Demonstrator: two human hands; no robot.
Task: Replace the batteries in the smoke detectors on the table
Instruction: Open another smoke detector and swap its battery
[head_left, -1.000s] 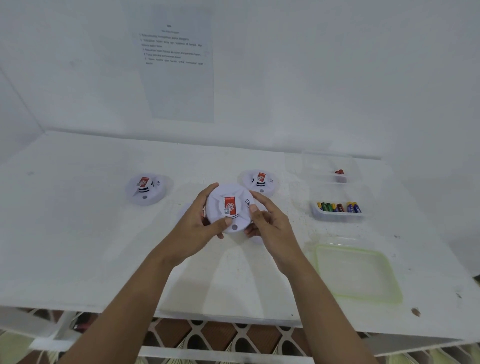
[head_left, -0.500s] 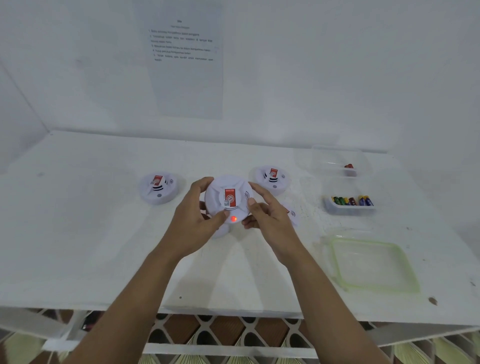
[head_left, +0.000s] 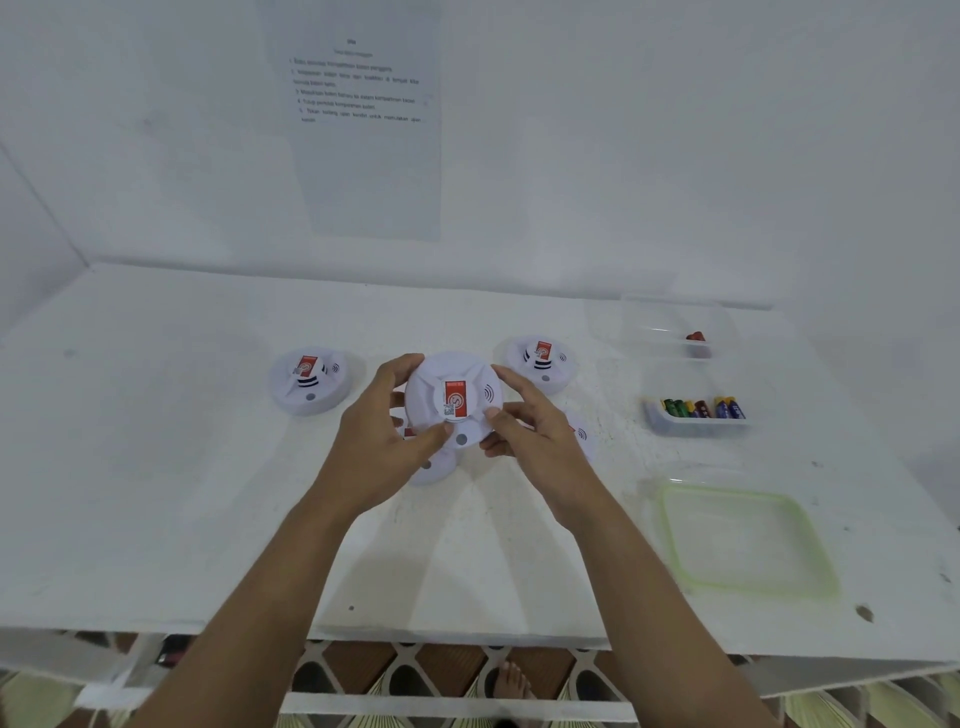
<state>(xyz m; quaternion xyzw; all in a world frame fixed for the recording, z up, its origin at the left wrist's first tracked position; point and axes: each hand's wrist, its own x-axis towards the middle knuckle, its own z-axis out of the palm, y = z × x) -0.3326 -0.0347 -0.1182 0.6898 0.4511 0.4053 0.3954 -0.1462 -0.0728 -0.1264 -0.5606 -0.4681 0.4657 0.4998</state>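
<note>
held detector (head_left: 457, 402) is up off the table (head_left: 156, 493), face to the camera, between both hands. left hand (head_left: 384, 441): grip closed on its left rim, thumb on the face just below the red label (head_left: 453, 395). right hand (head_left: 535, 436): grip closed on the right rim, thumb by the label's lower right.

Reads as a twist of the housing on its back plate. Opening or closing: can't tell.

To do it well:
- fingers behind hold the back, rim turns against them, short turn, no prying
- thumbs off the grey button (head_left: 461, 440)
- work low over the table
- mind the half-hidden detector (head_left: 434, 470) under the left hand and the second half-hidden detector (head_left: 582, 434) under the right

batteries (head_left: 701, 408) sit in the tray (head_left: 675, 427), right side, well apart from the hands.
</note>
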